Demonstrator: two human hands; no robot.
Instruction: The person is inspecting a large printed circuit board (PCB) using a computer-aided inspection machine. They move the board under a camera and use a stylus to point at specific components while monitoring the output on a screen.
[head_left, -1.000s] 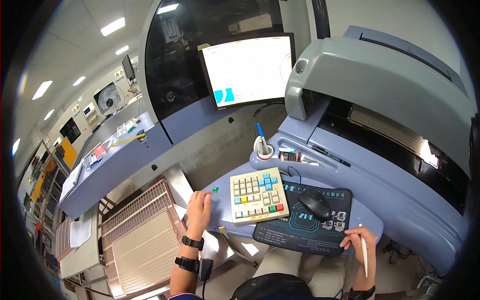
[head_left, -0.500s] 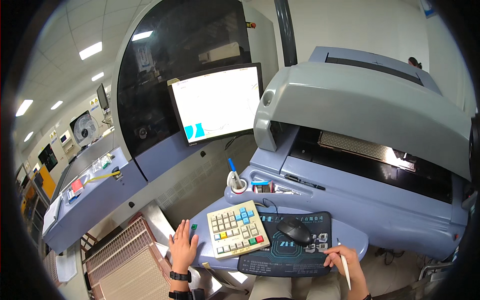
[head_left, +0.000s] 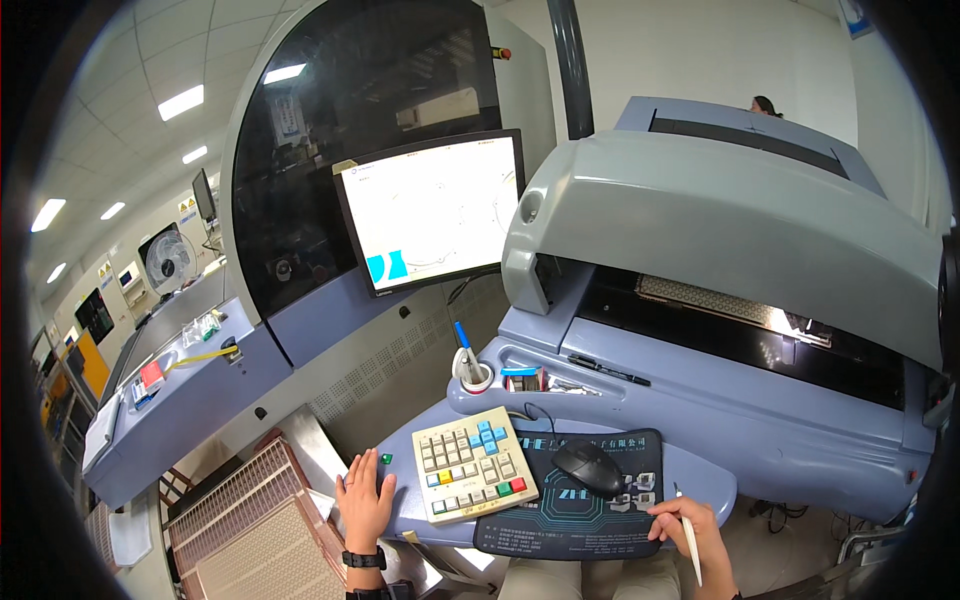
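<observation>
At the lower right of the view, just beyond the right edge of the dark mouse pad (head_left: 545, 540), a slender white pen-like tool (head_left: 692, 553) is slanting across the right hand (head_left: 706, 526). Its thin tip is pointing away from the person, toward the machine (head_left: 720, 200), while its thicker end is running back toward the wearer; the long axis is standing nearly upright in the view, with the tip leaning slightly left. The right hand is reaching in from the lower edge, its fingers curling and gripping the tool's shaft; which fingertips are pinching it cannot be told. At the left, the left hand (head_left: 364, 507) is extending flat, back upward, at the edge of the blue-grey desk (head_left: 410, 440). Its fingers are pointing away from the person, slightly spread, with the thumb standing apart on the right. Dark bands (head_left: 364, 560) are encircling that wrist. A small green piece (head_left: 386, 459) is lying just beside the fingertips, and a beige keypad (head_left: 473, 466) is resting between the hands.
</observation>
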